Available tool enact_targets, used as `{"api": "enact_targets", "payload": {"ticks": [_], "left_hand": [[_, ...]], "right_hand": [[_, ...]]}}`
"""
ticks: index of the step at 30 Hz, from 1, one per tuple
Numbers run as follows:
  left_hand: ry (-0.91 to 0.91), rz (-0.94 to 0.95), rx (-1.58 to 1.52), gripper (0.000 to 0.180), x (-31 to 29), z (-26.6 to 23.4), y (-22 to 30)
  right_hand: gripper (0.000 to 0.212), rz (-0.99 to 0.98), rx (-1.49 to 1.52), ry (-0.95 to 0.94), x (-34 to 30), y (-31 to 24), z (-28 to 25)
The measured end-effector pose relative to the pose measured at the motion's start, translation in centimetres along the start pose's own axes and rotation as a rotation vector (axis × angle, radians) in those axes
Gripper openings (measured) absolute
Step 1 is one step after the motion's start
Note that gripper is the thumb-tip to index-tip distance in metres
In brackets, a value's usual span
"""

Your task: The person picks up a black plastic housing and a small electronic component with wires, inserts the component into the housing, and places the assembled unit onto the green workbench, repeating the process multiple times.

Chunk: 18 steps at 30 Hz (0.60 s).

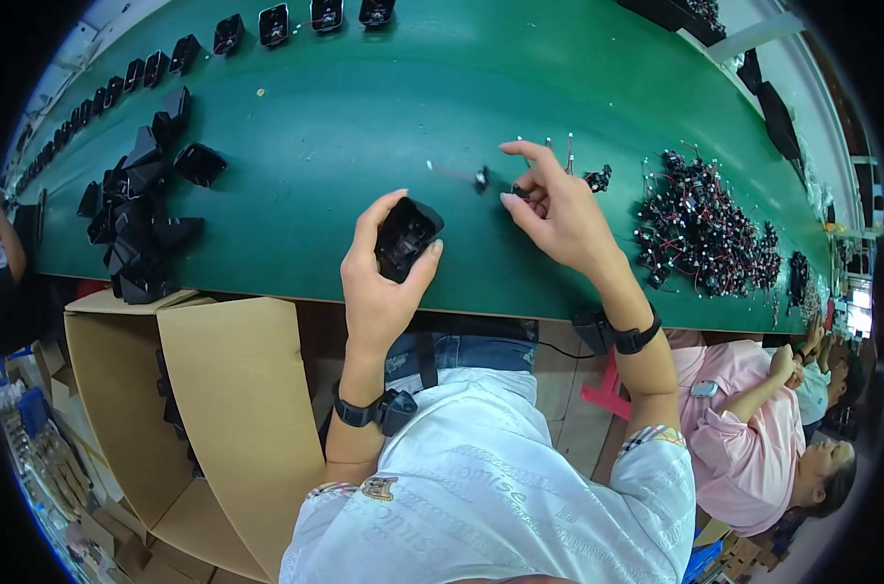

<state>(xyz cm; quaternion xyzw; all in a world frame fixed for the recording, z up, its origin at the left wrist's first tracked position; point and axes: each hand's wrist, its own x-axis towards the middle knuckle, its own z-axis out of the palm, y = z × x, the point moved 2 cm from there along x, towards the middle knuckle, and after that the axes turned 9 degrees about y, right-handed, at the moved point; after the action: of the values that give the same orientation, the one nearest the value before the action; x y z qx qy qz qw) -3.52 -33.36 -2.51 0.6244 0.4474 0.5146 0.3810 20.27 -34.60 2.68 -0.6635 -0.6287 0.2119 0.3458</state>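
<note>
One open cardboard box (233, 419) stands below the near edge of the bench, its flaps spread, with some dark pieces (169, 399) inside, too shadowed to tell more. Along the far edge, a row of black housings (273, 25) curves away to the left; the nearer ones sit open side up, with red wires in several.

Another black housing (409, 237) is in the left hand (372, 302), above the bench, gripped between thumb and curled fingers. Its hollow side faces up toward the head; its long axis runs mostly away from the body, the far end leaning right.

The right hand (566, 216) has its index finger stretched out and its thumb near the other fingers; a dark bit shows there, but whether it is pinched I cannot tell. Just left of it is a blurred small wired part (482, 179), its lead pointing left.

On the green bench (315, 127) lie a jumbled pile of housings (135, 209) at left and a heap of wired parts (704, 229) at right. Beyond that heap sits a co-worker in pink (739, 419).
</note>
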Motion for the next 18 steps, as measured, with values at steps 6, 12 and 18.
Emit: {"api": "enact_targets", "payload": {"ticks": [6, 12, 18], "left_hand": [[-0.164, -0.594, -0.727, 0.056, 0.9, -0.3, 1.7], [-0.241, -0.77, -1.089, 0.044, 0.8, 0.5, 1.3], [-0.303, -0.717, -1.013, 0.03, -0.2, 1.6, 0.8]], "right_hand": [[0.031, 0.219, 0.514, -0.016, -1.1, 0.8, -0.1], [0.038, 0.232, 0.833, 0.017, -4.3, -1.8, 0.5], [0.022, 0.238, 0.89, 0.136, -6.4, -3.2, 2.0]]}}
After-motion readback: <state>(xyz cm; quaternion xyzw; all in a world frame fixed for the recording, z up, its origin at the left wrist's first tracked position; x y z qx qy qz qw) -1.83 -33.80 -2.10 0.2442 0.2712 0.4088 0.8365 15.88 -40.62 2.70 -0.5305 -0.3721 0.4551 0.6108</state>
